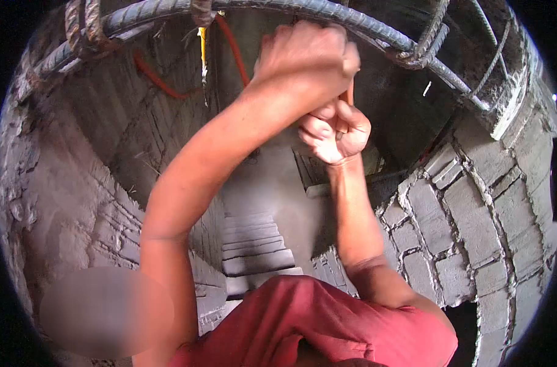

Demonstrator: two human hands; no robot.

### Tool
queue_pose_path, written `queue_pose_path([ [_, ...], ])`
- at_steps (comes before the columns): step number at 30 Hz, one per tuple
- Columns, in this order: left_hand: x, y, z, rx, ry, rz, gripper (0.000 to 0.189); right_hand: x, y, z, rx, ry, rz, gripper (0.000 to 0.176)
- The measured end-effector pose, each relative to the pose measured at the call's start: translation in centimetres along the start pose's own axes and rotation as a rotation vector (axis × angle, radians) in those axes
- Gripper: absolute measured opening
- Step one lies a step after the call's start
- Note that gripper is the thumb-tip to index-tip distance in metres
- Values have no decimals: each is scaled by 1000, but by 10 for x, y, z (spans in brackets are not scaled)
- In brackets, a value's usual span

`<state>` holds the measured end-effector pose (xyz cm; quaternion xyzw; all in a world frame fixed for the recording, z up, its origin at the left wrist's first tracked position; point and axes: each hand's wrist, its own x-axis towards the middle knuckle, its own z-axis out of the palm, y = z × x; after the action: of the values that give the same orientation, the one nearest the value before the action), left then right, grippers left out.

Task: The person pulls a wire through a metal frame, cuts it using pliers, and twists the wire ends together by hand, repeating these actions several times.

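My left hand is raised just below the curved steel bar, its fingers closed and blurred; what they hold is hidden. Lower and slightly to the right, my right hand has its fingers curled round an orange tube. A short piece of that tube shows between the two hands. The rest of it is hidden by my hands and left forearm.
Rebar ties wrap the bar. Other orange tubes and a yellow strip hang at the upper left. Rough brickwork curves along the right. Narrow steps lie below. Red cloth covers my body.
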<state>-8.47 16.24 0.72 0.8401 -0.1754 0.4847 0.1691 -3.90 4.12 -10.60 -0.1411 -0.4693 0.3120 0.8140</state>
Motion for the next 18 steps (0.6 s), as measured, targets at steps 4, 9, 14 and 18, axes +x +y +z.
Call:
queue_pose_path([
  [4, -13, -31, 36, -224, 143, 93, 21, 2, -37, -13, -982, 414, -8, 30],
  [9, 1, -50, 72, -386, 309, 72, 19, 21, -62, -16, -2049, 404, -408, 35],
  [14, 9, -55, 65, -647, 215, 102, 23, 15, -77, 0, -2040, 419, -237, 29],
  [18, 0, -47, 44, -1230, -98, -108, 25, 5, -59, 16, -1687, 487, -40, 24],
])
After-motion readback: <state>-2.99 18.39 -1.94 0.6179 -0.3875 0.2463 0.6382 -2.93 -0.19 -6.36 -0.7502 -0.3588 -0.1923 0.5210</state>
